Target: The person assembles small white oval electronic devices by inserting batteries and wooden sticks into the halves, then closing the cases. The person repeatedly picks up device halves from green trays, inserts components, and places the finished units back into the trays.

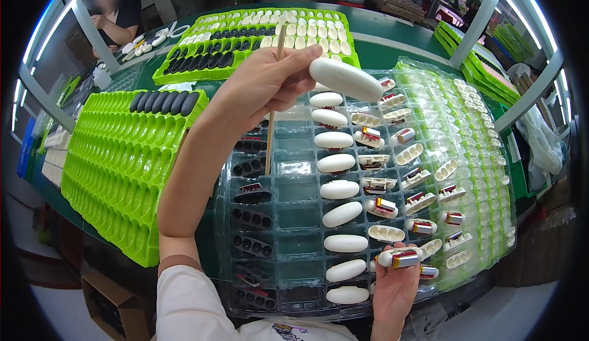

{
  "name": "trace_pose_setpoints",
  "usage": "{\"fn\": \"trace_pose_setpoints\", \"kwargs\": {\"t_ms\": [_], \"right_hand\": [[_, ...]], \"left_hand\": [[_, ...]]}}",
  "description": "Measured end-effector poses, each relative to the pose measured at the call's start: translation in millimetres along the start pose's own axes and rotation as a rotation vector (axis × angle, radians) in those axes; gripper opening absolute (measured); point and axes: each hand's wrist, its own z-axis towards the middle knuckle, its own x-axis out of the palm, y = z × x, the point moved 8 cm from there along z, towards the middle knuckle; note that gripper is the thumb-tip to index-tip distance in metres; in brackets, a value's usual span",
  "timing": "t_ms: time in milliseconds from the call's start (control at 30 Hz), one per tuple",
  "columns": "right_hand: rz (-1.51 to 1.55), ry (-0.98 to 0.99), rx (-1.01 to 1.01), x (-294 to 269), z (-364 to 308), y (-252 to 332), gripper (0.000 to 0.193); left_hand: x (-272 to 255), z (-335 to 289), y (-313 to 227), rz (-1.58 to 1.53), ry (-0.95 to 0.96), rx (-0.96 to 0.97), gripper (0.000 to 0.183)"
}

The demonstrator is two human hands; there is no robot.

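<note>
My left hand (270, 80) is raised over the clear tray, closed. Its thumb and forefinger pinch a smooth white oval shell (346, 78) by one end. A thin wooden stick (270, 138) also passes through this hand, pointing up and down. Lower right, my right hand (396, 289) holds up a white shell half (400, 256) with a silver battery-like part in it. Beneath both hands lies the clear compartment tray (294, 203). It bears a column of white oval shells (342, 213), open white halves with parts (383, 207), and black halves (250, 218) at left.
A green tray (116, 169) with several black ovals (164, 103) stands at left. Another green tray (202, 25) of black and white pieces lies at the back. Clear trays over green ones (472, 175) are at right. Metal posts (475, 28) frame the bench. A person (116, 19) sits back left.
</note>
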Motion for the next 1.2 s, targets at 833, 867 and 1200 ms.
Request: {"fn": "trace_pose_setpoints", "kwargs": {"t_ms": [833, 867, 1200], "right_hand": [[0.072, 0.113, 0.003, 0, 1, 5, 0.045], [0.074, 0.108, -0.004, -1, 0, 7, 0.045], [0.069, 0.131, -0.015, 6, -1, 6, 0.039]], "left_hand": [[54, 36, 15, 1.033, -0.003, 0.36, 0.023], [86, 5, 10, 0.955, 0.134, 0.313, 0.019], [185, -135, 13, 0.808, 0.687, 0.522, 0.025]]}}
